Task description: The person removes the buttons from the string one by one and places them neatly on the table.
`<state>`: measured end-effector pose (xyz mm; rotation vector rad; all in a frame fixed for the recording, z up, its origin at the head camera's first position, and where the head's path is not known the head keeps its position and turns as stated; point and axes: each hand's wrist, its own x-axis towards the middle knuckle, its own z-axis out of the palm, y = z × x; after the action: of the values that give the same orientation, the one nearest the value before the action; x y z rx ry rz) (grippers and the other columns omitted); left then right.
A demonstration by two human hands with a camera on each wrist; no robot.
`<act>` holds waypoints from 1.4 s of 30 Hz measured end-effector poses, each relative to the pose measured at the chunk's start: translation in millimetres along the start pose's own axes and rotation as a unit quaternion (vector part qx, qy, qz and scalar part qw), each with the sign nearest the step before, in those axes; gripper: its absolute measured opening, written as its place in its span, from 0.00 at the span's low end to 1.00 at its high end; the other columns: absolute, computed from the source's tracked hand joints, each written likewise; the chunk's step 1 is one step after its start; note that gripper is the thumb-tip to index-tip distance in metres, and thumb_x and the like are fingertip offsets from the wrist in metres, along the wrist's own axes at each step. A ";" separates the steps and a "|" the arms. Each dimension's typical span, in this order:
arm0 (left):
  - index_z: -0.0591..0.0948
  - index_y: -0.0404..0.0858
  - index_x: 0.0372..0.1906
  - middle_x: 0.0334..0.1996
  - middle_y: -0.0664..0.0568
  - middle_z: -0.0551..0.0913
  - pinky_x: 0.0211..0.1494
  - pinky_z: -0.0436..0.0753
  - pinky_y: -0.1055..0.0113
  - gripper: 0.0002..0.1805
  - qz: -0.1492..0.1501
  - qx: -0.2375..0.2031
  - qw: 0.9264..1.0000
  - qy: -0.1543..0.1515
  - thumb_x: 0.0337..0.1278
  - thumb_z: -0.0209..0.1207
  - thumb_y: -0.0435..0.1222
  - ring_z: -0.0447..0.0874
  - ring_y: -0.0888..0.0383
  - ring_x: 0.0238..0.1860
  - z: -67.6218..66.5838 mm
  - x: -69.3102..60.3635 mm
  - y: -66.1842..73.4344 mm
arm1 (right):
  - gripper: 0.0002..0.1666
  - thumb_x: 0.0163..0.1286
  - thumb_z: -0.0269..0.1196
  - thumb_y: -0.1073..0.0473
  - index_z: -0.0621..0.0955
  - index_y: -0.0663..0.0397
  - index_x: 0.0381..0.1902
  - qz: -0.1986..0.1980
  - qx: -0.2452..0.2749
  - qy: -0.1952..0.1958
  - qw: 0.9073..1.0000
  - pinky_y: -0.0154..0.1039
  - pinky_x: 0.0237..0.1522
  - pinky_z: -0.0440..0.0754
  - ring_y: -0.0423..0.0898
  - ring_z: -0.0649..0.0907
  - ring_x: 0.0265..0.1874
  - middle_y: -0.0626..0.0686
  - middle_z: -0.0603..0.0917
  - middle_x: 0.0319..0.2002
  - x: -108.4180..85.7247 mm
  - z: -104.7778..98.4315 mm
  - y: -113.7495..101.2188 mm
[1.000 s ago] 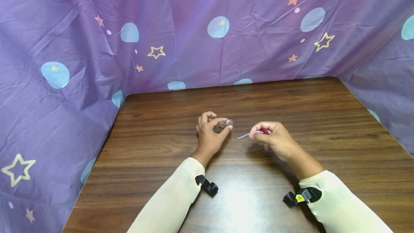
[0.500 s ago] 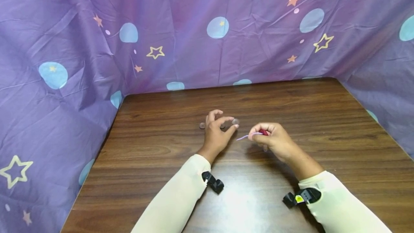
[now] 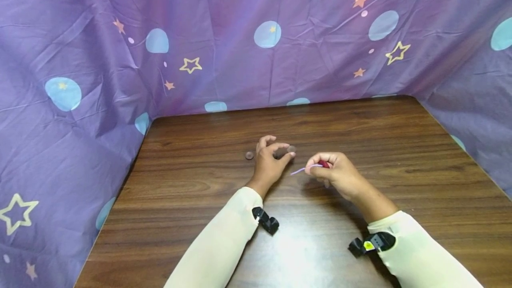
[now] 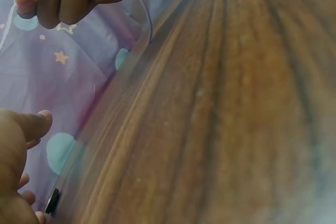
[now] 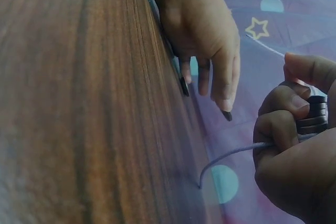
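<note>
My left hand [image 3: 267, 162] is low over the table, pinching a small dark round button [image 3: 291, 149] between thumb and forefinger. That button shows at the fingertips in the right wrist view. To the left of the hand another dark button [image 3: 250, 155] lies on the wood. My right hand [image 3: 334, 171] grips a thin lilac cord [image 3: 298, 171], whose free end points toward the left hand. Curled in the same hand is a stack of several dark discs [image 5: 313, 116], reddish from above in the head view; fingers partly cover it. The two hands are apart.
The brown wood-grain table [image 3: 192, 221] reaches back to a purple curtain [image 3: 240, 74] with stars and planets, which also hangs at both sides. A black wrist camera [image 3: 267, 221] sits on the left sleeve, another camera [image 3: 372, 243] on the right.
The left hand has shifted right, baring the button at its left. A button seen between its thumb and forefinger is hidden now. The right hand has barely moved.
</note>
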<state>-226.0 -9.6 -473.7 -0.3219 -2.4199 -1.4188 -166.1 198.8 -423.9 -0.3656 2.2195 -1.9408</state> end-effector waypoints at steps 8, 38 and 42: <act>0.94 0.45 0.49 0.67 0.43 0.81 0.76 0.71 0.46 0.16 -0.027 0.024 0.999 -0.014 0.57 0.80 0.44 0.77 0.45 0.70 1.8 2.2 2.5 | 0.06 0.69 0.68 0.70 0.87 0.54 0.34 -0.002 0.000 -0.001 1.000 0.33 0.21 0.72 0.36 0.73 0.20 0.41 0.79 0.21 0.3 -0.2 -0.2; 0.95 0.55 0.49 0.69 0.52 0.81 0.67 0.69 0.50 0.17 -0.070 0.120 0.989 -0.048 0.54 0.80 0.51 0.74 0.48 0.71 12.7 8.8 2.7 | 0.09 0.70 0.68 0.70 0.88 0.49 0.34 0.003 -0.008 -0.009 1.000 0.33 0.21 0.72 0.36 0.73 0.19 0.40 0.78 0.20 0.4 -0.8 2.3; 0.94 0.55 0.51 0.70 0.52 0.80 0.67 0.70 0.50 0.18 -0.070 0.137 0.986 -0.057 0.56 0.80 0.52 0.74 0.49 0.71 11.6 9.1 5.1 | 0.08 0.70 0.68 0.70 0.88 0.50 0.34 0.004 -0.007 -0.011 1.000 0.33 0.21 0.73 0.36 0.73 0.19 0.41 0.79 0.21 0.4 -0.7 2.4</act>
<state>-234.5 3.3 -471.3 -0.1728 -2.7363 -1.1261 -166.8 199.6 -426.1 -0.3776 2.2197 -1.9094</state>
